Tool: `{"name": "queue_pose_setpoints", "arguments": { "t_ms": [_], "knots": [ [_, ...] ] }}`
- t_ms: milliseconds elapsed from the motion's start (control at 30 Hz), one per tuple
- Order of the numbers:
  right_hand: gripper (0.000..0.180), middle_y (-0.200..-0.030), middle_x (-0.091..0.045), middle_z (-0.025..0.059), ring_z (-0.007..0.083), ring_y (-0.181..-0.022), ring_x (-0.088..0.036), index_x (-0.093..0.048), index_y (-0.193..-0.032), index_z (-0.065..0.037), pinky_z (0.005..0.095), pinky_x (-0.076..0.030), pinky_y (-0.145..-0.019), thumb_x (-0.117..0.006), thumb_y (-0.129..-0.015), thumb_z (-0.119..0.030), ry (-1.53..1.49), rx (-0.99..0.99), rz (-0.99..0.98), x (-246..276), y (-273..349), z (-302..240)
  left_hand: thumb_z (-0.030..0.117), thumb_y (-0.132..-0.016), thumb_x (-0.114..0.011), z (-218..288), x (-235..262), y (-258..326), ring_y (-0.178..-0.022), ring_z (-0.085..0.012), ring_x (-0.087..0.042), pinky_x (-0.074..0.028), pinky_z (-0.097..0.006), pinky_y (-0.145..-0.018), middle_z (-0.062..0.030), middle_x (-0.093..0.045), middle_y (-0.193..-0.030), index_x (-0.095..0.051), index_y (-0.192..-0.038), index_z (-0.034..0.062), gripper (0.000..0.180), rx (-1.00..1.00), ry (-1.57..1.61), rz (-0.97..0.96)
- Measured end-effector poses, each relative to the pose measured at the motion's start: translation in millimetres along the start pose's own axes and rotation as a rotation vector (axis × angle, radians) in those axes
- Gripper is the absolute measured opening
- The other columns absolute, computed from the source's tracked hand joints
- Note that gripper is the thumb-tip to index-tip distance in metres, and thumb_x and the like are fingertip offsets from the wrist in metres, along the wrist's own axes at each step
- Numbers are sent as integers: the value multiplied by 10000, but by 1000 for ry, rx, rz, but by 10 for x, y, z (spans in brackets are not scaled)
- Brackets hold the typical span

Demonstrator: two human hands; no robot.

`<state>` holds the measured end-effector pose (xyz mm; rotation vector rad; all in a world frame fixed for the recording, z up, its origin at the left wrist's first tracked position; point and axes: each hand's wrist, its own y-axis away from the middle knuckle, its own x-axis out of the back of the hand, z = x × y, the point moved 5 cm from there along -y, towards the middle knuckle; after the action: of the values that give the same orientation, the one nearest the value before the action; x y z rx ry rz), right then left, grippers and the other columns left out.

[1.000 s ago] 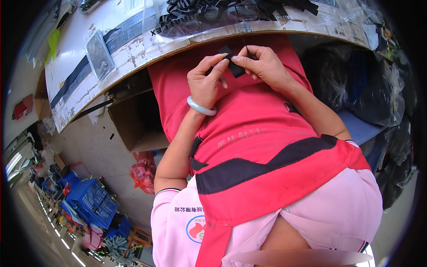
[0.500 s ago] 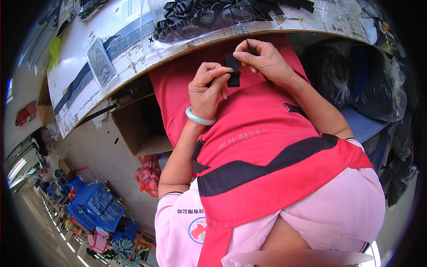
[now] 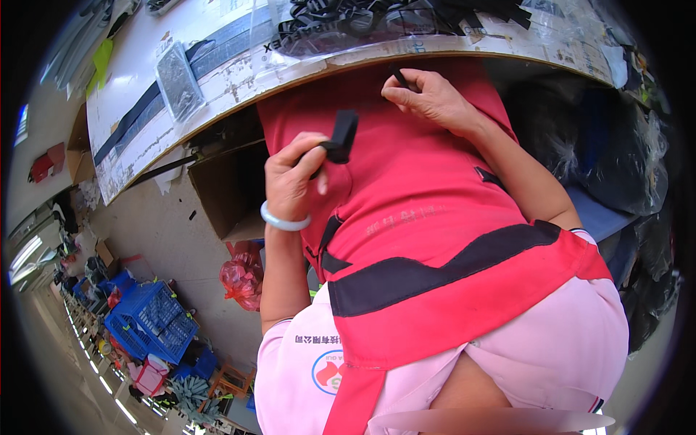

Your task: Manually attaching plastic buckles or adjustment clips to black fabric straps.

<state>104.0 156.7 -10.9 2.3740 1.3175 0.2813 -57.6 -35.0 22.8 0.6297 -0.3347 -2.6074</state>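
Observation:
My left hand is closed, pinching a folded piece of black webbing strap between thumb and fingers. The strap sticks out toward the table, over the red apron. Farther right, close to the table edge, my right hand is closed too. A short, narrow black strip pokes out from its pinched fingers; its far end is hidden in the grip, and its kind does not show. The two hands are well apart.
On the worn white table lie black plastic buckles in clear film, loose black straps and a clear-wrapped packet. Beneath are a cardboard box and a red plastic bag. Dark bagged material stands at right.
My left hand has moved left and nearer to me with the black strap, away from my right hand. My right hand has hardly moved; the black strip in it now shows more plainly.

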Motion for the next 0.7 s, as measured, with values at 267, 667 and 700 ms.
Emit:
{"name": "queue_pose_setpoints", "arguments": {
  "t_ms": [267,667,700],
  "knots": [
    [354,-726,-496,-61,18,-620,-397,-634,-1010,-45,187,-337,-574,-508,-994,-375,134,93,-60,-71,21,27,11,-969,-471,-187,1545,670,-1183,-314,-552,-491,-396,-1012,-201,-554,-1236,-457,-1299,-73,341,-174,181,559],
    [191,-668,-530,-59,4,-575,-462,-577,-990,-45,169,-369,-506,-545,-984,-233,16,171,-193,-541,181,-497,101,-953,-582,-201,-84,-221,-687,-138,-622,-490,-229,-559,-77,-640,-799,-634,-1016,-21,146,-89,-7,147],
    [203,-655,-536,-49,7,-545,-468,-570,-952,-49,166,-367,-485,-547,-982,-248,-50,41,-249,-569,202,-489,113,-951,-594,-179,-100,-246,-605,-82,-562,-424,-196,-515,-39,-613,-758,-657,-980,-20,151,-158,-111,154]
  ]
}}
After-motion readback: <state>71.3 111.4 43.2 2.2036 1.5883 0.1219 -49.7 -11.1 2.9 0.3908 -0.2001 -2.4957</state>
